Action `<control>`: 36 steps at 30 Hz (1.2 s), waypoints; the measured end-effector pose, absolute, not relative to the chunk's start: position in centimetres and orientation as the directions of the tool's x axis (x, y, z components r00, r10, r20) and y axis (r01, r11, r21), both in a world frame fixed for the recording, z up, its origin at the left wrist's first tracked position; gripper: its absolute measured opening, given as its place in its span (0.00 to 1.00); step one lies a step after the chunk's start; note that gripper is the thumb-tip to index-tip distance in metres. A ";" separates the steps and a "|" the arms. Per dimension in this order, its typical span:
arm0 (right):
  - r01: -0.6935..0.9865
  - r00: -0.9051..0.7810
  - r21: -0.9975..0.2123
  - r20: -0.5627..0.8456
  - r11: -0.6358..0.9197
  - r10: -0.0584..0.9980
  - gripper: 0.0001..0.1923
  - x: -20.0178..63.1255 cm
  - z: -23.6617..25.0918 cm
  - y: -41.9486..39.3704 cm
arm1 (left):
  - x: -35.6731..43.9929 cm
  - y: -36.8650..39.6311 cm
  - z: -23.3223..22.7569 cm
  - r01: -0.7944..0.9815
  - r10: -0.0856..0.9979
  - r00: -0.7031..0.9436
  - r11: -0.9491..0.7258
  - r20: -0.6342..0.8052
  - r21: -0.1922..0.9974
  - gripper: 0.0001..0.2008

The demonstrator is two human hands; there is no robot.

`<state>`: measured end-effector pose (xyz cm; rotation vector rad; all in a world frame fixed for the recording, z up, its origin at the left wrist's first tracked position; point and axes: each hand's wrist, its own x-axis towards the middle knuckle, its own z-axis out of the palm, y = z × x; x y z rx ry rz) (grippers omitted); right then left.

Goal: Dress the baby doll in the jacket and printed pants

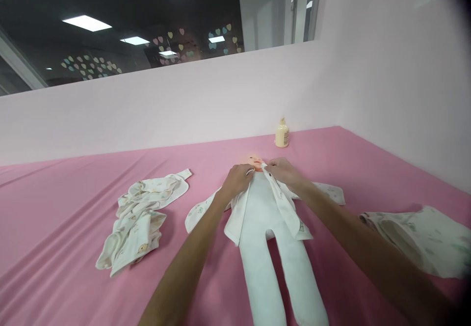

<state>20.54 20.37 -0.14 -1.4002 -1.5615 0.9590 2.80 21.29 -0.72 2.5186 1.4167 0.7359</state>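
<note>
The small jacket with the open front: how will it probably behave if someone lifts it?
The jacket is probably floppy, since its front folds loosely. It is likely light, as the cloth looks thin. It may catch on the doll, whose body lies between its open sides.

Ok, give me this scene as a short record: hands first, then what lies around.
Left hand: gripping a white printed cloth jacket at the neckline
Right hand: gripping the opposite side of that neckline
Jacket front: open
Middle: white soft-bodied doll, face up, head partly hidden
Left side: crumpled white printed garments
Right side: white printed cloth piece
Back: pale yellow pump bottle near white wall
Surface: pink cloth sheet
</note>
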 end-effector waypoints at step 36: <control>0.367 -0.089 -0.922 0.095 0.121 0.991 0.17 20.5 -0.3 20.0 | 2.6 21.0 -0.4 0.801 0.870 0.399 -0.484 0.291 0.351 0.16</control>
